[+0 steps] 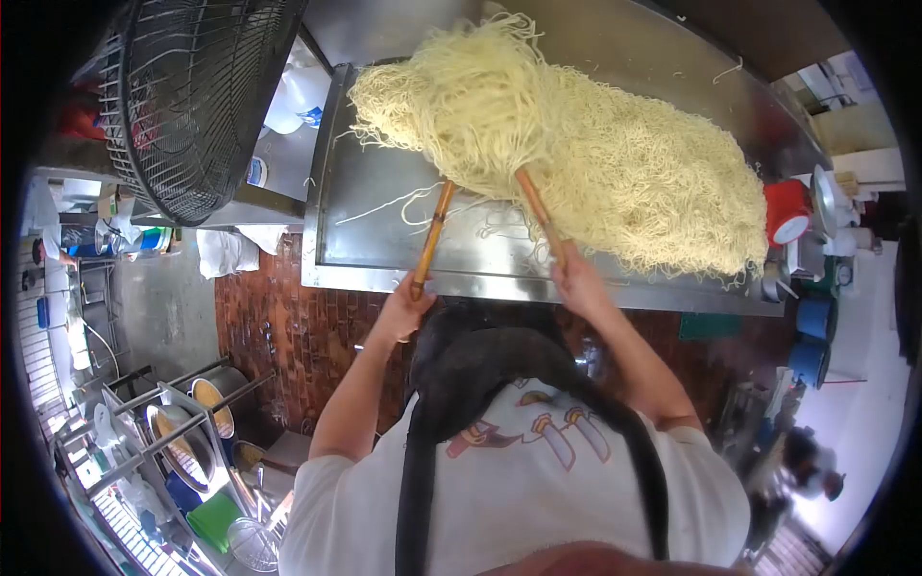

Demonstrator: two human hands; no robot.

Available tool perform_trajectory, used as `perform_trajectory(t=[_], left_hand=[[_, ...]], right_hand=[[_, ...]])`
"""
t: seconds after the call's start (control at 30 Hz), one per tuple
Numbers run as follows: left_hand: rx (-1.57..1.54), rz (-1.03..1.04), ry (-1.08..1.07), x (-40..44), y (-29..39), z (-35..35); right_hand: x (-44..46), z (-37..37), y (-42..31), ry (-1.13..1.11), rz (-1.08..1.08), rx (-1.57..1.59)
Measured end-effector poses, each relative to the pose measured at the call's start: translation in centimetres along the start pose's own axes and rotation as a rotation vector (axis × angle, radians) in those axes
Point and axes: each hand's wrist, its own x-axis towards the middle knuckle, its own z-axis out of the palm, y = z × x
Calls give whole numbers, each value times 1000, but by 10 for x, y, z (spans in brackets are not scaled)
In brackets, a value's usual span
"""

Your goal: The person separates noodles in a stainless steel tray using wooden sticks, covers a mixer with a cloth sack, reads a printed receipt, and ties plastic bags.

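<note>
- Gripping one stick in each fist, a person is standing at the near edge of the steel table (375, 223): the left hand (409, 303) is curling fully around the left stick (433, 234), the right hand (575, 278) around the right stick (538, 209).
- Noodles (653, 173) are covering the table's far and right portions in a long heap; a blurred bunch is surrounding the sticks' far ends and concealing their tips.
- Loose strands (419, 204) are lying on the table's left portion.
- A wire-caged fan (192, 106) is standing left of the table, near its far-left corner.
- A red object with a white round face (788, 213) is sitting at the table's right end, just beside the heap.
- Blue containers (812, 338) are standing beyond the table's near-right corner.
- A metal rack (197, 420) is holding round pots (223, 385), well left of the table on its near side.
- Reddish-brown flooring (293, 331) is extending along the table's near side.
</note>
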Motion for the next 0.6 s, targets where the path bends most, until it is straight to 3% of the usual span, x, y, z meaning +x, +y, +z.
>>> perform_trajectory(t=[0.13, 0.23, 0.3, 0.33, 0.37, 0.43, 0.5, 0.53, 0.6], left_hand=[[-341, -89, -18, 9, 43, 26], [-359, 55, 79, -21, 82, 11], [-271, 98, 93, -28, 92, -9], [-256, 11, 95, -29, 93, -22], [-127, 29, 105, -33, 80, -36], [134, 70, 122, -45, 42, -63], [68, -236, 21, -80, 49, -83], [117, -243, 0, -94, 53, -87], [223, -254, -41, -117, 58, -95]], right_hand=[[17, 33, -18, 19, -145, 114], [17, -31, -77, 21, -82, 118], [12, -75, -76, 45, 25, 52], [10, -99, -62, 89, 34, 16], [3, -125, -38, 128, -60, -82], [-38, -190, -29, 25, 215, -187], [-89, -239, -1, -55, 301, -431], [-103, -252, -3, -139, 409, -480], [-99, -237, 41, -144, 258, -547]])
